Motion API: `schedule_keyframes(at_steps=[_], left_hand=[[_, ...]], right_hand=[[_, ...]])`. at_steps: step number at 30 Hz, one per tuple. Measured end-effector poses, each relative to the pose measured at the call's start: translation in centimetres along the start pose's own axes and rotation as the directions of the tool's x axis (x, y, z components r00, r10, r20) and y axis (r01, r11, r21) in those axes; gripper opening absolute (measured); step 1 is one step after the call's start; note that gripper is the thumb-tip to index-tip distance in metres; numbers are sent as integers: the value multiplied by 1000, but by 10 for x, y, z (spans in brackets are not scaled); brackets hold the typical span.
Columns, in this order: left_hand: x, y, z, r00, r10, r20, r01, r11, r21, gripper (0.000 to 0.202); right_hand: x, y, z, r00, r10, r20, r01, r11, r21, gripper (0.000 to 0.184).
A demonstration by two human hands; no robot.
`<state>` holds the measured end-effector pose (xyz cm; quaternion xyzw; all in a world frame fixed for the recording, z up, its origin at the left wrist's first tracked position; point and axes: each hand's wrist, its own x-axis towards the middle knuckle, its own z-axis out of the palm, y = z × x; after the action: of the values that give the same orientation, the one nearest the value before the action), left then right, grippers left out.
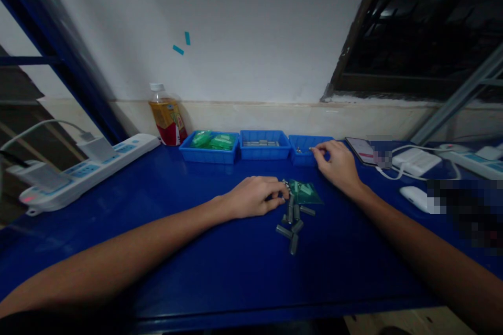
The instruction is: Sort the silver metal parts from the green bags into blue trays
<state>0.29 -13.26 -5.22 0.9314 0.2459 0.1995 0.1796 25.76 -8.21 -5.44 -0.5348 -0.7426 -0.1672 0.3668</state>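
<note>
Power strip: the white power strip (88,170) slants along the left edge of the blue table (196,272), plugs seated in it.
Bottle: the bottle (167,120) stands at the back edge, left of the bins.
Left bin: the left bin (208,156) holds green packets (220,141), likely light, limp and slippery; their contents are hard to make out.
Left hand: the left hand (257,197) lies mid-table, fingers curled beside small silvery pieces (286,184); I cannot tell whether it grips any, as the fingers cover the spot.
Middle bin: the middle bin (265,153), at the back edge, holds metal pieces (261,143); its front wall hides their lower part.
Metal cylinders: the loose cylinders (290,212) lie scattered between the left hand and the front edge; probably stiff, fairly heavy for their size, smooth and apt to roll, best pinched across the middle. Some overlap, so an exact count is unsure.
Green bag: the green bag (310,196) lies flat behind them, pale pieces showing through; presumably soft, easiest taken by a corner.
Right bin: the right bin (301,158) holds tiny parts (299,149), partly hidden.
Right hand: the right hand (336,162) hovers at this bin, thumb and fingertip close together; whether a part sits between is too small to tell.
Right corner: beyond the phone (361,151), pixelation hides something dark.
</note>
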Motion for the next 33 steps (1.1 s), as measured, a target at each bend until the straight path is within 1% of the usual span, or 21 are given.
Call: schedule_keyframes(at_steps=[2,4,6,8,9,11,13,15,17,19,20,22,24,26,28,30,31,33], left_hand=[[1,-2,1,999,-38,-34,34,996,-85,10],[3,-6,1,986,-147,-83,123,961,-248,12],[6,-10,1,943,-298,-151,205,873,-443,20],[9,-10,2,891,-405,-205,221,782,-583,26],[11,-10,2,875,-429,-226,208,754,-623,29],[13,-6,4,867,-433,-249,176,731,-659,32],[14,-2,6,874,-414,-256,153,732,-664,33],[14,1,6,886,-393,-247,151,748,-646,33],[13,0,5,899,-364,-245,164,796,-582,36],[12,-2,4,917,-314,-245,179,875,-449,37],[11,-5,3,930,-278,-239,182,916,-357,34],[10,-9,4,959,-201,-201,172,973,-153,24],[9,-12,5,981,-136,-139,140,990,17,26],[8,-13,8,990,-109,-93,119,987,106,27],[8,-12,9,989,-113,-94,124,986,113,23],[8,-12,8,981,-150,-125,156,987,43,14],[8,-12,8,972,-184,-146,183,983,-25,11],[9,-12,6,943,-277,-185,240,950,-202,14]], right_hand=[[1,5,0,999,34,-8,-35,999,-41,23],[-1,-6,-3,1000,11,-20,-11,999,-30,23],[-5,-28,-8,997,-80,-2,80,997,22,24],[-10,-55,-14,975,-215,53,211,974,82,28],[-14,-67,-16,958,-276,78,267,957,109,31],[-20,-84,-19,932,-348,96,332,931,155,28],[-24,-93,-20,926,-367,85,347,919,186,19],[-25,-94,-21,926,-371,70,350,914,206,13],[-22,-90,-22,924,-377,64,356,909,218,12],[-17,-79,-22,937,-347,42,333,922,196,14],[-13,-71,-22,951,-309,24,301,938,171,15],[-6,-48,-17,982,-187,-15,188,977,100,19],[0,-21,-11,999,-41,-27,42,999,29,23],[3,2,-6,997,76,3,-76,996,-47,28],[3,13,-4,987,158,27,-154,981,-117,32],[2,5,-7,985,169,32,-163,976,-147,34],[0,-4,-9,990,136,37,-129,982,-137,33],[-5,-31,-15,998,0,68,5,998,-66,29]])
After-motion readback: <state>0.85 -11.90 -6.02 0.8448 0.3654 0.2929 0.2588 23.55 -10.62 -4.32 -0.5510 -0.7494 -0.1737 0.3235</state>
